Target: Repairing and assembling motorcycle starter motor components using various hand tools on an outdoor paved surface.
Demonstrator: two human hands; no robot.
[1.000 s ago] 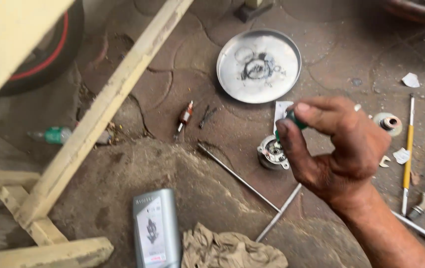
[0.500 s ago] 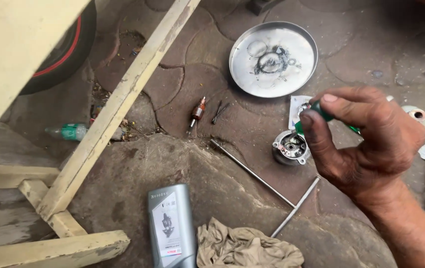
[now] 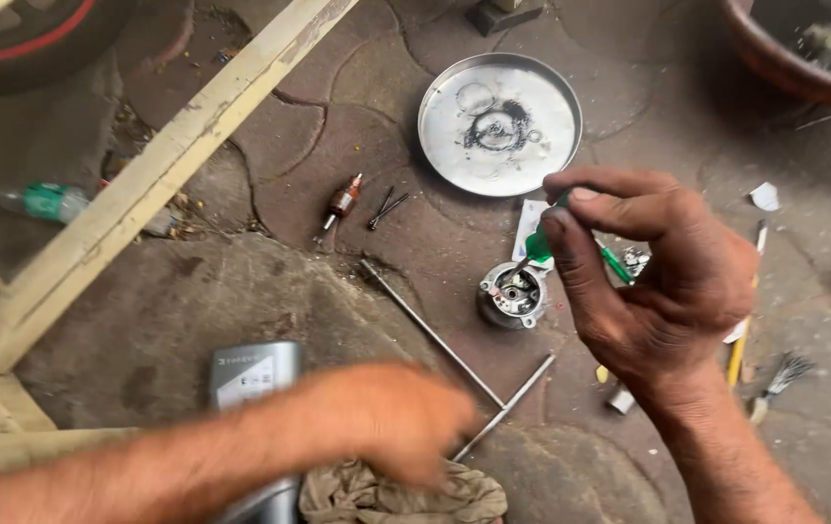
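Green-handled screwdriver [image 3: 543, 243] sits in your right hand [image 3: 653, 281], pinched between the thumb and the first fingers, at about 3 o'clock from the middle of the view. Its thin tip points down to the left, toward the small round metal housing [image 3: 512, 293] that stands on the stone floor [image 3: 241, 291] just beside your thumb; I cannot say if the tip touches it. Your left hand [image 3: 386, 422] comes in from 7 o'clock and is very blurred, so I cannot tell if it is closed on something. It hovers over the crumpled rag [image 3: 406, 495] at 6 o'clock, and it seems close to the grey bottle [image 3: 252, 378] lying next to the rag.

At 12 o'clock lies a round steel plate [image 3: 551, 155] with small rings in it. Left of the housing, a small rotor with copper winding [image 3: 342, 204] lies on the floor, and a dark clip [image 3: 386, 207] lies near it. Two thin metal rods [image 3: 454, 359] cross between the housing and the rag. A pale wooden beam [image 3: 163, 175] runs from 12 o'clock down to 9 o'clock. At 4 o'clock you have a yellow-handled tool [image 3: 740, 340] and a wire brush [image 3: 779, 378].
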